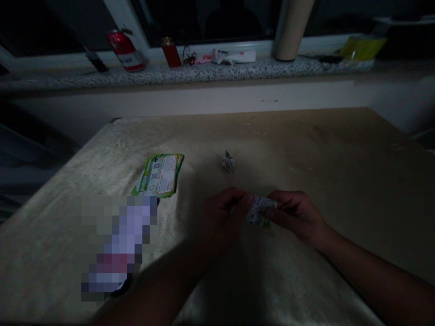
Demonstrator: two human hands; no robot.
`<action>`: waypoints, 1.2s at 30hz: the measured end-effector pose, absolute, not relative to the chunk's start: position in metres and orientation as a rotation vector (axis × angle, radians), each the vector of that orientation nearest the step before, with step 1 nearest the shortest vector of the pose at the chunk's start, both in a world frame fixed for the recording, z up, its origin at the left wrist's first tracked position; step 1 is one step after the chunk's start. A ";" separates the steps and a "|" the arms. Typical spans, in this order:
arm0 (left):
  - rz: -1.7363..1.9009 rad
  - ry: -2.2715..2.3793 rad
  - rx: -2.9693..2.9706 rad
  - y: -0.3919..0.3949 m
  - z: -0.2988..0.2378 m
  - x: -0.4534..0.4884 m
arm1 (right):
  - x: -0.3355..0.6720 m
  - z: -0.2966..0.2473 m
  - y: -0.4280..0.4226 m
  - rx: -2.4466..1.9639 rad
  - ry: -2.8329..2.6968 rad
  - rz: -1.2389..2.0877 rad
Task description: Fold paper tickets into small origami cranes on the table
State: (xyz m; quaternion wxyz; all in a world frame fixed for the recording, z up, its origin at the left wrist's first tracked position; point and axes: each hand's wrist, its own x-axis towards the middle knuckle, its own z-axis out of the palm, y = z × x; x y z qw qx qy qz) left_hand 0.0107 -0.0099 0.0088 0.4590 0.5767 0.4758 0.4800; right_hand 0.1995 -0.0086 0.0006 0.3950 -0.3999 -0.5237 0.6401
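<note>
Between my two hands is a small printed piece of paper [260, 209], white and green, with fine text on it. My left hand [226, 213] pinches its left edge between thumb and fingers. At the right side, my right hand [299, 213] grips it, thumb on top. Beyond the hands, a small folded paper piece [228, 161] sits on the table. A stack of green and white printed leaflets [158, 175] lies to the left of my left hand. The dim light hides the finer print.
A phone-like object, blurred out by pixels [124, 246], lies at the left of the cloth-covered table [340, 158]. Behind the table, the granite windowsill [210, 74] bears a red can [125, 50], a red bottle-like container [171, 53], crumpled paper [234, 56], a cardboard tube [294, 29] and a yellow item [363, 47].
</note>
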 end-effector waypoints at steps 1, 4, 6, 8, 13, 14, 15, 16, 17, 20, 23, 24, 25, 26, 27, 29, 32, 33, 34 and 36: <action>1.171 1.168 1.416 -0.010 0.009 0.011 | 0.199 0.000 -0.009 -1.014 -1.331 1.623; 1.121 1.153 1.432 -0.011 0.009 0.013 | 0.197 -0.001 -0.009 -1.026 -1.363 1.598; 1.075 1.140 1.436 -0.010 0.009 0.014 | 0.197 -0.001 -0.009 -1.047 -1.372 1.570; 1.073 1.129 1.404 -0.009 0.009 0.013 | 0.198 0.001 -0.009 -1.071 -1.347 1.535; 1.062 1.066 1.367 -0.007 0.004 0.009 | 0.200 0.006 -0.008 -1.104 -1.268 1.400; 1.023 1.068 1.389 -0.008 0.003 0.009 | 0.201 0.007 -0.008 -1.110 -1.275 1.374; 0.991 1.076 1.406 -0.008 0.002 0.009 | 0.201 0.007 -0.008 -1.117 -1.289 1.349; 0.969 1.086 1.418 -0.008 0.002 0.009 | 0.201 0.007 -0.009 -1.122 -1.312 1.325; 0.955 1.094 1.426 -0.008 0.002 0.010 | 0.201 0.006 -0.010 -1.124 -1.343 1.299; 0.936 1.100 1.440 -0.008 0.004 0.012 | 0.200 0.006 -0.012 -1.095 -1.461 1.194; 0.916 1.098 1.430 -0.008 0.007 0.014 | 0.201 0.006 -0.011 -1.070 -1.589 1.087; 0.911 1.096 1.422 -0.009 0.007 0.014 | 0.201 0.006 -0.011 -1.066 -1.629 1.057; 0.912 1.091 1.423 -0.009 0.008 0.014 | 0.202 0.006 -0.011 -1.062 -1.664 1.029; 0.915 1.086 1.428 -0.009 0.008 0.014 | 0.202 0.006 -0.010 -1.056 -1.691 1.006; 0.923 1.081 1.438 -0.010 0.007 0.014 | 0.202 0.006 -0.010 -1.048 -1.710 0.987; 0.945 1.077 1.459 -0.010 0.006 0.013 | 0.202 0.005 -0.009 -1.027 -1.724 0.967; 0.974 1.059 1.461 -0.011 0.005 0.012 | 0.202 0.006 -0.009 -1.026 -1.716 0.965; 0.977 1.051 1.457 -0.010 0.005 0.011 | 0.201 0.006 -0.010 -1.037 -1.712 0.970; 0.973 1.043 1.450 -0.010 0.006 0.010 | 0.201 0.007 -0.010 -1.050 -1.704 0.978; 0.938 1.042 1.426 -0.009 0.008 0.009 | 0.201 0.008 -0.010 -1.074 -1.680 1.004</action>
